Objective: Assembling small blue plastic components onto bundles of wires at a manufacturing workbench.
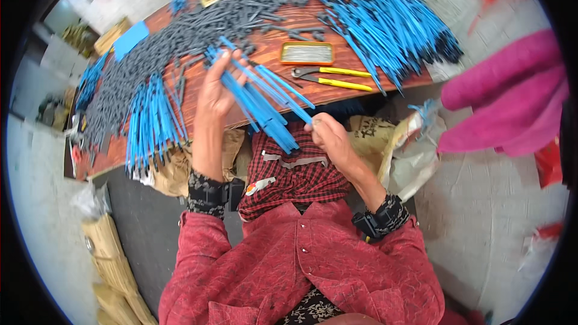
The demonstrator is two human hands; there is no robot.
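My left hand (218, 87) is raised over the table's front edge, closed around a loose bundle of slim blue plastic sticks (259, 111). The bundle fans out down and to the right, above my lap. At its right side my right hand (331, 138) pinches the lower end of one blue stick (296, 107), whose upper part runs back toward the left hand. Beyond the bundle lie pincers with yellow handles (344, 85) and a shallow orange-rimmed tin (306, 63) of thin metal pins. My fingers partly hide the sticks' upper ends.
Small dark grey rod-like parts (156, 48) are heaped across the left and back of the reddish wooden table (265, 42). A large pile of black-tipped blue sticks (391, 24) covers the right; another bunch (153, 120) overhangs the front left edge. Magenta cloth (506, 90) hangs at right.
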